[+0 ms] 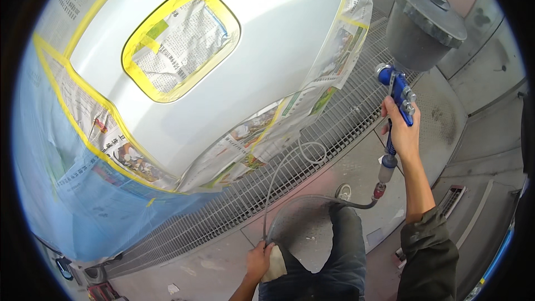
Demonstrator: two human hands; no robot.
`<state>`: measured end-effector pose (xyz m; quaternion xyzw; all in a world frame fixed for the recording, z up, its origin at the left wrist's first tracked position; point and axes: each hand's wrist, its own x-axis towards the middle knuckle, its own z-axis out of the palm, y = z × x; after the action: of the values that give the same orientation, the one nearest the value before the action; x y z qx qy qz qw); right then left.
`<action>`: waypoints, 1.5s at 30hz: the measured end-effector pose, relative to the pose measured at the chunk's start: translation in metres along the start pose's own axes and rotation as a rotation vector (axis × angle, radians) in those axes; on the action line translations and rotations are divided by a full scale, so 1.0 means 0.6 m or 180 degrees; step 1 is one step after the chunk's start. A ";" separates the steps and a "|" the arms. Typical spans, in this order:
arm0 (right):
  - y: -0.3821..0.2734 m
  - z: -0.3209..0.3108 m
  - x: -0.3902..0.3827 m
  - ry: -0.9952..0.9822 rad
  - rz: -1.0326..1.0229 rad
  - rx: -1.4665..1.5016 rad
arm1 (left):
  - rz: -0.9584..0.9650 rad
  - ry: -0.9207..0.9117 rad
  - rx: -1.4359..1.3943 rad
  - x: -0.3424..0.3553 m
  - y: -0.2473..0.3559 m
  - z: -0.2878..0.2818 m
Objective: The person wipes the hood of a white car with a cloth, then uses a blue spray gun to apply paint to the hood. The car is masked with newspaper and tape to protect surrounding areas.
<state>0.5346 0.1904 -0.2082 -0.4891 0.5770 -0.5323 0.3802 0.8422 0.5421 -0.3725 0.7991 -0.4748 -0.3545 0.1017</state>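
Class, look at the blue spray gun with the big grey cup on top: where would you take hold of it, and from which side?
Grip the spray gun by its slim blue handle below the body, as the right hand does, coming from behind and underneath. The bulky grey cup sits on top, and the air hose hangs from the handle's base, so only the handle suits wrapped fingers.

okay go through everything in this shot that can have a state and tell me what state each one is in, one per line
Spray gun: held upright in the right hand, grey cup lidded on top.
Air hose: attached below the gun, looped over the floor, gripped by the left hand.
Silver car panel: bare, edges masked with newspaper and yellow tape.
Panel opening: covered with newspaper, taped around.
Blue plastic sheet: draped below the masking.
Floor grate: uncovered.
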 end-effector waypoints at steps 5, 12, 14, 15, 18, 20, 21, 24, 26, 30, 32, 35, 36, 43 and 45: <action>-0.037 -0.002 -0.024 -0.0725 0.0313 0.0069 | -0.0037 0.0191 -0.0197 -0.009 0.000 -0.016; -0.102 0.070 -0.156 -0.1634 0.0681 0.0239 | -0.0104 0.0250 0.0118 -0.061 -0.083 -0.062; -0.120 0.103 -0.198 -0.1963 0.0792 0.0182 | -0.0216 0.0244 0.0182 -0.081 -0.113 -0.077; -0.129 0.118 -0.215 -0.2230 0.0773 0.0285 | -0.0223 0.0339 0.0060 -0.087 -0.130 -0.075; -0.148 0.172 -0.264 -0.2767 0.0620 0.0637 | -0.0264 0.0568 -0.0187 -0.110 -0.183 -0.077; -0.166 0.190 -0.276 -0.3329 0.1147 0.0835 | -0.0316 0.0639 -0.0207 -0.120 -0.204 -0.088; -0.171 0.199 -0.278 -0.3408 0.1144 0.0924 | -0.0313 0.0688 -0.0201 -0.126 -0.211 -0.094; -0.170 0.210 -0.266 -0.3423 0.0990 0.0955 | -0.0312 0.0761 -0.0161 -0.138 -0.207 -0.106; -0.169 0.194 -0.238 -0.3154 0.0689 0.0666 | -0.0340 0.0719 -0.0113 -0.135 -0.185 -0.112; -0.180 0.134 -0.166 -0.2257 0.0613 0.0419 | -0.0321 0.0609 0.0032 -0.110 -0.104 -0.106; -0.178 0.101 -0.121 -0.2021 0.0522 0.0272 | -0.0286 0.0600 0.0042 -0.090 -0.057 -0.091; -0.171 0.045 -0.048 -0.1634 0.0426 0.0167 | -0.0075 0.0543 -0.0141 -0.053 0.006 -0.060; -0.161 0.030 -0.022 -0.1555 0.0382 0.0145 | -0.0063 0.0483 -0.0126 -0.042 0.025 -0.053; -0.138 -0.059 0.117 -0.0657 0.0036 -0.0017 | 0.0313 0.0271 0.0189 -0.002 0.128 -0.016; -0.142 -0.061 0.124 -0.0457 -0.0029 -0.0164 | 0.0269 0.0253 0.0120 -0.003 0.138 -0.024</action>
<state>0.4957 0.1307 -0.1128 -0.5382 0.5595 -0.4825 0.4054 0.7941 0.4970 -0.3200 0.7935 -0.5102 -0.3090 0.1203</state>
